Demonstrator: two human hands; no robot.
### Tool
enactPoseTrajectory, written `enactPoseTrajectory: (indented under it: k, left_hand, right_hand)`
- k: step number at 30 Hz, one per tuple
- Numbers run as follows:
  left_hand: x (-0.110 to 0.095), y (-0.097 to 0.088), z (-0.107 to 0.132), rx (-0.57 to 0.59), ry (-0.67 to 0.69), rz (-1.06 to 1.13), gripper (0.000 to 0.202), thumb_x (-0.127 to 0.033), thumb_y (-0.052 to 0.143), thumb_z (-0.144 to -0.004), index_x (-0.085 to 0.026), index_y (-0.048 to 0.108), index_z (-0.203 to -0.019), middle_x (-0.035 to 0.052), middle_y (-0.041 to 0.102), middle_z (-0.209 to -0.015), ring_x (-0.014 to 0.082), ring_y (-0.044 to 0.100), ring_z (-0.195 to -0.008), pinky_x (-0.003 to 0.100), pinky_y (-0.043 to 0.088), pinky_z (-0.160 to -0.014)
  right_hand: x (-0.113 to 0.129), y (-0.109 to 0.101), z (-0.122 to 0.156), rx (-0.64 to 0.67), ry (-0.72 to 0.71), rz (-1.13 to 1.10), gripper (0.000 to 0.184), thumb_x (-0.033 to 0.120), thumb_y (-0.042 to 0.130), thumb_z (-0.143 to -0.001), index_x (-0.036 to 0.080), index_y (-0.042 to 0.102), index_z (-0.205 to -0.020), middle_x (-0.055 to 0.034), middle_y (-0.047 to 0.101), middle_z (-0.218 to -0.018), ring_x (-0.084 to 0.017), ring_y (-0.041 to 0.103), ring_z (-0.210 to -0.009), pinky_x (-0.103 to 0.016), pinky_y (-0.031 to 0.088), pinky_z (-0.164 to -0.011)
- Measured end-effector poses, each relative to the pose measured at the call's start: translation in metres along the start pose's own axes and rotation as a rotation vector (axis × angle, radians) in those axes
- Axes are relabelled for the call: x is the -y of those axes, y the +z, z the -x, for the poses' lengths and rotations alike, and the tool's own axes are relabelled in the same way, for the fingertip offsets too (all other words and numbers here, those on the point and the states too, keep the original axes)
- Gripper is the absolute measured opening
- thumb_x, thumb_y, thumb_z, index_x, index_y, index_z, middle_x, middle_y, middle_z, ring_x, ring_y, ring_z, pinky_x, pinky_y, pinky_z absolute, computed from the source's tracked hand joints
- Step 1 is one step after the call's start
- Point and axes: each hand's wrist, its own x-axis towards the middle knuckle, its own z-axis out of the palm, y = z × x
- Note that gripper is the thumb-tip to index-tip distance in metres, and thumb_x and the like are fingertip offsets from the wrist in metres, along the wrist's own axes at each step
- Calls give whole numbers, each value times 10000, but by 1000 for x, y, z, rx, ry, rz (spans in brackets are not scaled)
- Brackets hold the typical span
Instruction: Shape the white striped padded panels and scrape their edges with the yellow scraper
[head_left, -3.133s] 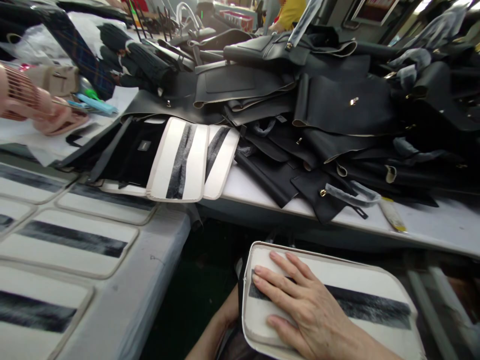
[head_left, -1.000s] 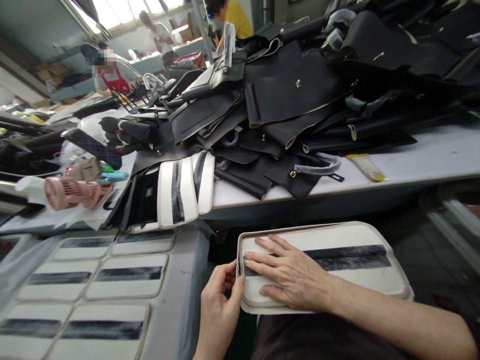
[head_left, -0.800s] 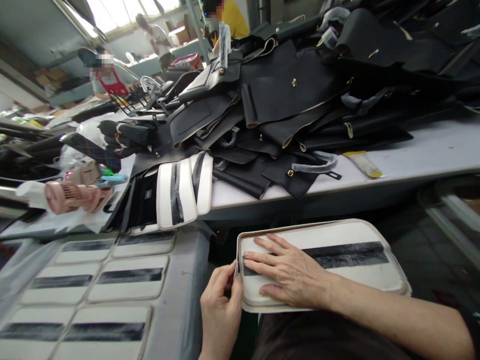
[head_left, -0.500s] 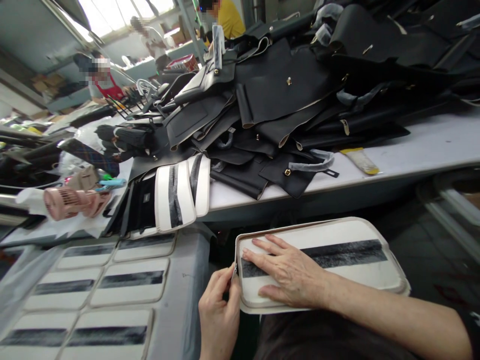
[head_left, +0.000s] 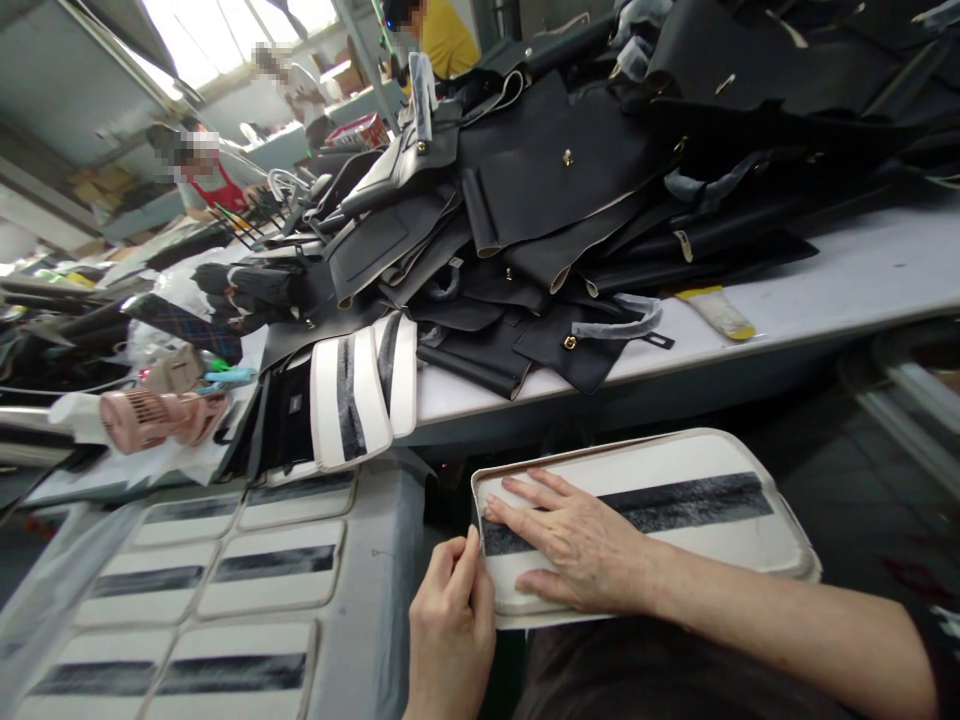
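A white panel (head_left: 697,550) with rounded corners, a raised pale border and a smeared black stripe lies over my lap. My right hand (head_left: 562,545) rests flat on its left half, fingers spread, partly covering the stripe. At the panel's left end, my left hand (head_left: 454,610) is closed, thumb and index finger pinching the border. Whether anything thin is also between those fingertips is hidden. Similar striped panels (head_left: 262,585) lie in rows on a grey-covered surface to the left.
Ahead, a white table (head_left: 847,280) carries a heap of black leather pieces (head_left: 555,170) with metal fittings. More striped panels (head_left: 352,400) overlap its edge. A pink fan (head_left: 139,418) stands at left. Several people are farther back, one in a red apron (head_left: 217,190).
My left hand has shifted slightly down and right along the panel's left end, its pinch now lower on the border. My right hand stays flat in place. The view has tilted slightly.
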Motion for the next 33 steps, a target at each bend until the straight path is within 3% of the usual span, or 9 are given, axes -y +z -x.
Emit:
enactPoseTrajectory:
  k: [7,12,18,25,29,33]
  left_hand:
    - [-4,-10,-8,64,-144,163,303,-326,499,-974,-208,692,-1175,75,636,-1004,185,631,-918,260,501,-777]
    - [6,-13,-18,78,-278,364,256,-391,551,-947,-217,739,-964,43,672,-918,178,631,-844,260,481,-747]
    - [16,-9,-30,137,-603,737,331,-482,740,-776,-178,643,-863,7,662,-740,147,591,-673,230,460,-606]
    - [21,-18,-46,323,-690,870,354,-412,774,-767,-183,509,-825,-68,523,-675,75,501,-576,199,408,-578]
    - [26,-23,-52,462,-732,926,373,-399,762,-778,-194,452,-803,-73,504,-667,76,495,-563,217,403,-592]
    - [27,-24,-54,522,-736,920,357,-387,744,-796,-197,443,-816,-66,507,-687,80,496,-597,222,404,-615]
  right_hand:
    - [-2,4,-2,-12,-9,17,778,537,530,-923,125,275,-1532,-134,395,-1541,-295,274,-1459,-468,149,-1230]
    - [-1,3,-4,1,-12,15,777,519,529,-929,120,258,-1537,-124,375,-1554,-285,256,-1467,-450,119,-1237]
    - [0,5,-6,0,-16,-6,780,540,520,-928,131,259,-1538,-134,372,-1554,-285,241,-1473,-462,118,-1235]
    - [1,8,-7,-10,-20,-43,785,538,537,-918,131,271,-1534,-149,387,-1542,-288,238,-1474,-476,141,-1231]
    - [3,7,-8,-17,-25,-52,788,535,528,-924,112,264,-1534,-166,386,-1539,-283,241,-1473,-482,138,-1232]
    - [5,7,-7,1,-13,-42,791,535,531,-924,109,261,-1533,-157,384,-1542,-280,231,-1476,-459,122,-1236]
